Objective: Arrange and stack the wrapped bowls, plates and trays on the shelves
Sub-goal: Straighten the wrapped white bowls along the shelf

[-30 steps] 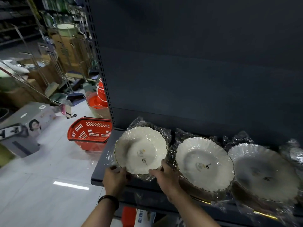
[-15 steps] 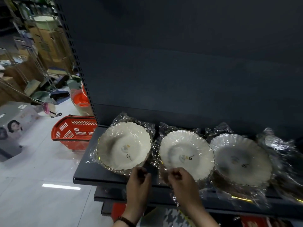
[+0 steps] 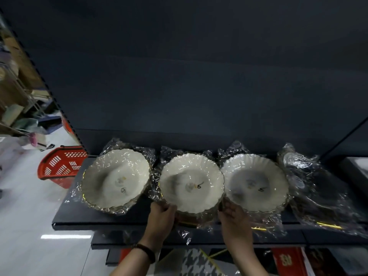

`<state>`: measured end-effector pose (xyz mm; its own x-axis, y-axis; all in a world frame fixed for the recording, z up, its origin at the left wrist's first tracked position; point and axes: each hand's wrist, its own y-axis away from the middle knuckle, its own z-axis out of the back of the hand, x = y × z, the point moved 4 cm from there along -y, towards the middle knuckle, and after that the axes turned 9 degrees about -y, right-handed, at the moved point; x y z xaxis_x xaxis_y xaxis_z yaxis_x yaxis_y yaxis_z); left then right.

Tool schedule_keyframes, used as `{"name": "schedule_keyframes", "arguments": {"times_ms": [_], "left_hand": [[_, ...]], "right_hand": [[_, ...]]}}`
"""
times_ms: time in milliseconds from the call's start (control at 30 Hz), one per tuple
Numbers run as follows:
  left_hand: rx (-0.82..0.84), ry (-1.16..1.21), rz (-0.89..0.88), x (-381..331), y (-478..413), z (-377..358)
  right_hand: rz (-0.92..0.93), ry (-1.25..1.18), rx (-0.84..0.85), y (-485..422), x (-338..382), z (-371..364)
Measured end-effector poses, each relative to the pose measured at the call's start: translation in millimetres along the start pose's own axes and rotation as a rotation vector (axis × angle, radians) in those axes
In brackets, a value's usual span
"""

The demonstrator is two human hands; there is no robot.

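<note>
Head cam view: the left hand (image 3: 161,216) is gripping the front-left rim of the middle stack of cream scalloped bowls in clear plastic wrap (image 3: 191,182), with its fingers (image 3: 168,206) curling up over the edge. The right hand (image 3: 236,221) is doing the same at the front-right rim. Its fingers (image 3: 226,208) are curling in right where that middle stack is touching the next one, so I can't tell exactly how much wrap they're pinching.

The middle stack is sitting on the dark metal shelf (image 3: 79,222), directly between the two sets of fingers and just beyond them. Just to the left of the left fingers, a matching wrapped stack of cream bowls with a gold rim (image 3: 115,178) is sitting near the shelf end. A third wrapped cream stack (image 3: 256,182) is sitting just past the right fingers. Further out that way, a crinkly clear-wrapped bundle of darker dishes (image 3: 312,188) is lying. I can't really make out what's inside it.

A dark wristband (image 3: 146,251) is showing on the left wrist. Way off to the left of the fingers, a red plastic shopping basket (image 3: 59,166) is sitting on the pale floor.
</note>
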<state>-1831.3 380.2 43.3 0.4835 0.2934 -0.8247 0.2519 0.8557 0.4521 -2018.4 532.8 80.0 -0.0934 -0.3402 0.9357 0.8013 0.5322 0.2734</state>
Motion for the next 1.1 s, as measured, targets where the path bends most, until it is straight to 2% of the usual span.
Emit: {"name": "schedule_keyframes", "arguments": {"times_ms": [200,533,767,933,1100], "left_hand": [[-0.082,0.066,0.064,-5,-1,-6],[-0.163,-0.196,0.044,-24,-4,-8],[-0.169,-0.155,0.015,-30,-2,-10],[-0.15,-0.089,-0.04,-29,3,-16],[-0.124,0.103,-0.089,-31,9,-21]], "right_hand": [[0.004,0.081,0.116,-13,8,-4],[-0.066,0.135,0.161,-31,2,-22],[-0.095,0.054,0.118,-26,3,-31],[-0.055,0.032,-0.006,-20,9,-23],[0.022,-0.048,-0.068,-11,12,-16]]}}
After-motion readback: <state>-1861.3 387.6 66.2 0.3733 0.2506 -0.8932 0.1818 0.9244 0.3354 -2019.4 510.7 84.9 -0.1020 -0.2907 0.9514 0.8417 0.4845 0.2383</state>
